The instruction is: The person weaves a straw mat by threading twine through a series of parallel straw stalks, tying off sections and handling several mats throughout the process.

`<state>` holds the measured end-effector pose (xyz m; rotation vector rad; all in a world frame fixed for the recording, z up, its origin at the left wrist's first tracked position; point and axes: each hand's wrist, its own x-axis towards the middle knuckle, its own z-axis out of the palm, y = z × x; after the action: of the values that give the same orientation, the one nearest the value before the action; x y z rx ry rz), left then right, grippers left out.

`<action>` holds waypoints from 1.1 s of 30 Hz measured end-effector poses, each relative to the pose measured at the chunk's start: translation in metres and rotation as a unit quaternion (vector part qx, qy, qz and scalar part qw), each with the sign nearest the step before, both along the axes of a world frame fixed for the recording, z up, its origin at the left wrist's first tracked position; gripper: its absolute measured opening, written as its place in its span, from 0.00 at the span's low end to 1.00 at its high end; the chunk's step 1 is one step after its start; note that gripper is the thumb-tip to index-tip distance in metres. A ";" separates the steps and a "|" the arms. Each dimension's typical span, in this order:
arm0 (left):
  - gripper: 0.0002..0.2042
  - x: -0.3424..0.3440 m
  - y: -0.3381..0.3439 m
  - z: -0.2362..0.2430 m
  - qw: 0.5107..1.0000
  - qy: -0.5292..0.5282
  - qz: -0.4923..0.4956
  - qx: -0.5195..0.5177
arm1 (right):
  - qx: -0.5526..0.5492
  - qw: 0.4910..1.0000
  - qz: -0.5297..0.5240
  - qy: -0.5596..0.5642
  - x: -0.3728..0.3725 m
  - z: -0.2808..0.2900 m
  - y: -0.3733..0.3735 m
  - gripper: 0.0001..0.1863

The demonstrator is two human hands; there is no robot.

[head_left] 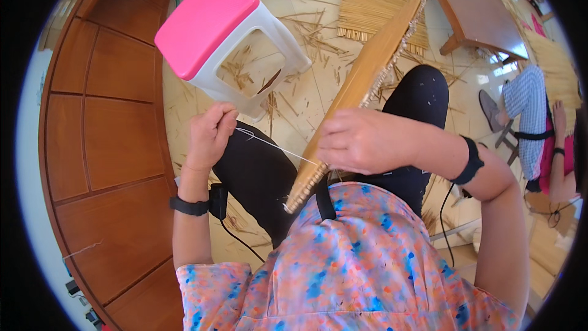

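Tan panel (361, 73) gripped at its edge with right hand (361, 141), white thread (282, 148) pinched in left hand (211, 135) and pulled straight, probably to hold it taut.

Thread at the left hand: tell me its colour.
White; the thread shows best in the head view, running from the left hand.
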<state>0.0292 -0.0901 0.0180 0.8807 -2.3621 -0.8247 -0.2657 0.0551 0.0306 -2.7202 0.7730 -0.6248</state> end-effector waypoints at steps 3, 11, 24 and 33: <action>0.03 -0.011 0.015 0.016 0.995 0.029 -0.038 0.083 | -0.039 0.998 -0.014 -0.037 -0.001 -0.003 0.004 0.07; 0.09 -0.036 0.044 0.034 0.944 -0.034 -0.324 -0.052 | -0.017 0.998 -0.046 -0.033 -0.010 0.003 0.014 0.13; 0.11 -0.047 0.040 0.029 0.946 -0.012 -0.297 -0.129 | -0.008 0.998 -0.048 -0.048 -0.006 0.007 0.012 0.12; 0.10 -0.053 0.040 0.028 0.941 0.015 -0.310 -0.136 | 0.002 0.997 -0.051 -0.055 -0.003 0.009 0.009 0.11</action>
<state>-0.0238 -0.0500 0.0459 -0.0048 -2.6692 -0.6907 -0.2684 0.0645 0.0398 -2.6296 0.8872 -0.7867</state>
